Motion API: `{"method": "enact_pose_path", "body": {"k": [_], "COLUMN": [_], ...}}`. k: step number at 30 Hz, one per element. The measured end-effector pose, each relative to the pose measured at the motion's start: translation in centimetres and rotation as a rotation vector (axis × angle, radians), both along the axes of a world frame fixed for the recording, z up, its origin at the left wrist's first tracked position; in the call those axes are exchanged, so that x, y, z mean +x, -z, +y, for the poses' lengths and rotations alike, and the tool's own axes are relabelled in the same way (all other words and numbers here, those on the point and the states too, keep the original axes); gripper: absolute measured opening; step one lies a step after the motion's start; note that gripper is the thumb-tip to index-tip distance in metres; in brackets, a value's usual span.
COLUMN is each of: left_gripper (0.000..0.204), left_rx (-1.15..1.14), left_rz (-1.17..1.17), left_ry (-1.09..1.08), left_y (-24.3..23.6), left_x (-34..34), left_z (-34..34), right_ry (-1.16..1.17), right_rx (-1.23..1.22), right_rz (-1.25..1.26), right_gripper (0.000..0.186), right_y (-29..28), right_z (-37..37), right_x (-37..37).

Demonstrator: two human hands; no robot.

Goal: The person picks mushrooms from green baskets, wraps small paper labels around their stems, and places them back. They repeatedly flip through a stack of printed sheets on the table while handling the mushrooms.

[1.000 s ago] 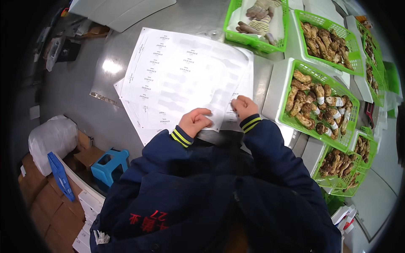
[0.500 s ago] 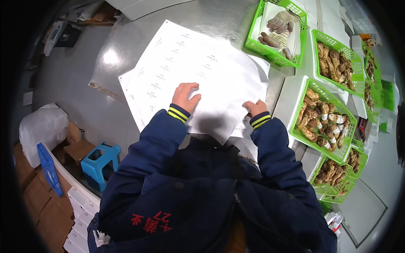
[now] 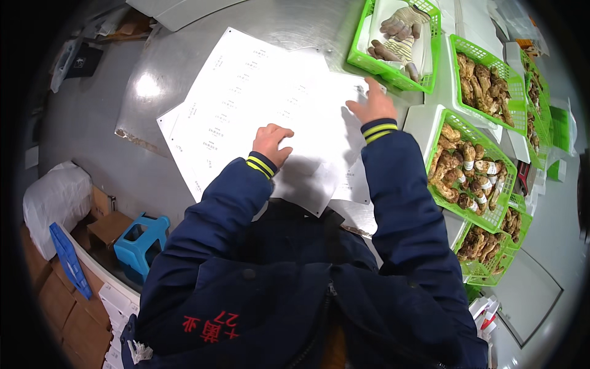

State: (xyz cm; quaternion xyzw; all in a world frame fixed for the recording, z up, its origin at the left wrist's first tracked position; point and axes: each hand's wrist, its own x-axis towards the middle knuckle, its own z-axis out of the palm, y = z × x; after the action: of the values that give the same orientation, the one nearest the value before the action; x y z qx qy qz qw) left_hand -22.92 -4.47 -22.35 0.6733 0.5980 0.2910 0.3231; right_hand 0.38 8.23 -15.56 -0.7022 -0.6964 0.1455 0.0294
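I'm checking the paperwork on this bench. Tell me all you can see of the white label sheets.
The label sheets are large, white and thin, with small printed marks in rows. Several lie flat and overlapping on the metal table, skewed to its edge. The left hand and right hand both press down on them. Their near corner overhangs toward the person.
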Motion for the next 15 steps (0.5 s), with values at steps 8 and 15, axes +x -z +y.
{"method": "enact_pose_path", "body": {"k": [8, 15], "left_gripper": [0.028, 0.03], "left_rx": [0.054, 0.05], "left_rz": [0.003, -0.001], "left_ry": [-0.031, -0.071], "left_y": [0.4, -0.7], "left_x": [0.1, 0.6], "left_z": [-0.1, 0.4], "right_ry": [-0.035, -0.327], "right_rx": [-0.275, -0.594], "right_rz": [-0.027, 0.375], "right_gripper": [0.067, 0.05], "right_y": [-0.1, 1.9], "right_z": [3.4, 4.9], "right_x": [-2.2, -0.9]}}
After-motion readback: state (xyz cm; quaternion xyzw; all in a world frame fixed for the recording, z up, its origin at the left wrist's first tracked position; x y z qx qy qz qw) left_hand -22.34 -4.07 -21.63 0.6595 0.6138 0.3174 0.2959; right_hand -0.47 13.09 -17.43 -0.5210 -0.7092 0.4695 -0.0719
